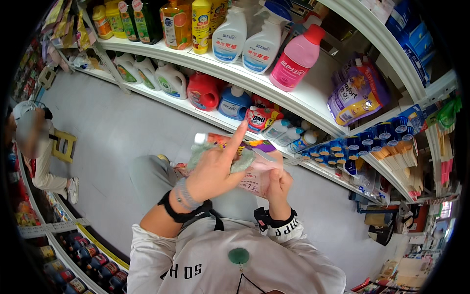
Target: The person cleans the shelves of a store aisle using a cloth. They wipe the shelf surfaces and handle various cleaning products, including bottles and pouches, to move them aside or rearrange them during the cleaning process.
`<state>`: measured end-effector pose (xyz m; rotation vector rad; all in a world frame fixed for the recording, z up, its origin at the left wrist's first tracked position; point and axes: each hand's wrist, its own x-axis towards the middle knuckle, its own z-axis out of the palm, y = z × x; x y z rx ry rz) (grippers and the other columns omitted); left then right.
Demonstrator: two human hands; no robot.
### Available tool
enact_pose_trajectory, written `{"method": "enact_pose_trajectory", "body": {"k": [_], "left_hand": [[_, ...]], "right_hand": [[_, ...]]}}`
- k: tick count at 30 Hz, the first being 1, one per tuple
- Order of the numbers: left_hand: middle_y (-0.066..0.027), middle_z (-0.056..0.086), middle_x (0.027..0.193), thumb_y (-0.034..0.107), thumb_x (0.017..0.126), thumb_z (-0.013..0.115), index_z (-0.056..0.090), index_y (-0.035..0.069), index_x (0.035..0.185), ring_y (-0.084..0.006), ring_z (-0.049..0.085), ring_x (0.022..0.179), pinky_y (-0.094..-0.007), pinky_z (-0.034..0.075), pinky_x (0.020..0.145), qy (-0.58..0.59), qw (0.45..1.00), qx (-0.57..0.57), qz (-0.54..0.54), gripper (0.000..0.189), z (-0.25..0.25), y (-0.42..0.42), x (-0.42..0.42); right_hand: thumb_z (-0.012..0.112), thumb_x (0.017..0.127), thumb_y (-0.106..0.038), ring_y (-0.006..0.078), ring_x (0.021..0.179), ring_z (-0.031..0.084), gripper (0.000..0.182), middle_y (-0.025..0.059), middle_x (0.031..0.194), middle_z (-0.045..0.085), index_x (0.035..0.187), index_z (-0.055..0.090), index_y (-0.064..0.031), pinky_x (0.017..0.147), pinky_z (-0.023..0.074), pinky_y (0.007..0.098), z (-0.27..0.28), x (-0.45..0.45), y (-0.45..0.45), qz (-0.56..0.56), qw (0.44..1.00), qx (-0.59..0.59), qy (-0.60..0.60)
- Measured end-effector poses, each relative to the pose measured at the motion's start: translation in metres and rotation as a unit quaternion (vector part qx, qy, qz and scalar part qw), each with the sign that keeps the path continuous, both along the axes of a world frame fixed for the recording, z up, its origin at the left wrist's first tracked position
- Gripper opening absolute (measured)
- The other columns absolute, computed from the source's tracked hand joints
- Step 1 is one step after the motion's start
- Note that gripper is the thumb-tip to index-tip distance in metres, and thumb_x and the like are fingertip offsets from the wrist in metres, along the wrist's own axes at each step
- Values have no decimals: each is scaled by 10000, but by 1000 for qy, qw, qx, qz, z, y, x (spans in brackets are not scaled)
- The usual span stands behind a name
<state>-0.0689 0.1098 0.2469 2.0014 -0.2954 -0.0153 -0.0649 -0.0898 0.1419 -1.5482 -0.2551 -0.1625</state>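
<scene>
My right hand (pixel 279 187) grips the edge of a pink refill pouch (pixel 255 182) that bears writing. Against the pouch's upper part, my left hand (pixel 213 172) presses a crumpled grey-green cloth (pixel 238 161), with its index finger stretched out towards the shelf. A white cap (pixel 200 138) sticks out at the pouch's upper left. Behind the fingertip, on the lower shelf, stands a red OMO pouch (pixel 259 119). Part of the pouch in my hands is hidden by the cloth and my left hand.
White shelving (pixel 165 55) ahead carries spray bottles (pixel 229 36), a pink bottle (pixel 295 60), a purple Comfort pouch (pixel 354 95) and detergent jugs (pixel 203 92). At the left, a person (pixel 44 158) is beside a yellow stool (pixel 65 145). Dark bottles (pixel 97 261) line the lower-left shelf.
</scene>
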Motion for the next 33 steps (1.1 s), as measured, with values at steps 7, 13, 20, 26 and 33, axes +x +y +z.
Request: {"method": "enact_pose_trajectory", "body": {"k": [7,13,20,26,33], "left_hand": [[-42,557,655,238,739,702,578,-10,831,-61,456,632,-241,416,561,100,993,-68,6,292,18,40,0],[-114,408,502,224,808,640,506,-15,633,-146,338,465,-304,330,439,-31,991,9,131,326,9,34,-2],[-170,440,496,221,806,615,463,1,567,-328,430,449,-373,333,426,-147,956,58,246,359,-28,26,7],[-162,445,486,222,810,612,472,-11,569,-305,404,427,-363,332,422,-114,949,-14,292,363,-43,19,10],[-45,495,500,185,829,606,518,-12,602,-73,413,490,-264,349,447,-61,950,-88,293,313,-48,12,9]], "right_hand": [[491,904,-237,155,538,492,302,90,607,516,807,587,32,500,395,292,18,18,28,140,984,-76,-81],[503,900,-257,161,522,469,314,95,607,515,809,584,33,502,394,301,10,28,41,167,981,-98,15],[650,712,-23,244,666,590,137,128,782,603,837,597,-13,593,468,310,10,7,49,21,958,-146,-247],[622,756,-33,204,946,580,427,153,1036,572,1142,442,-3,735,472,303,-15,3,99,225,972,-31,63],[641,725,-31,128,766,466,439,42,890,501,1123,458,-8,632,403,257,-42,10,127,129,991,12,44]]}}
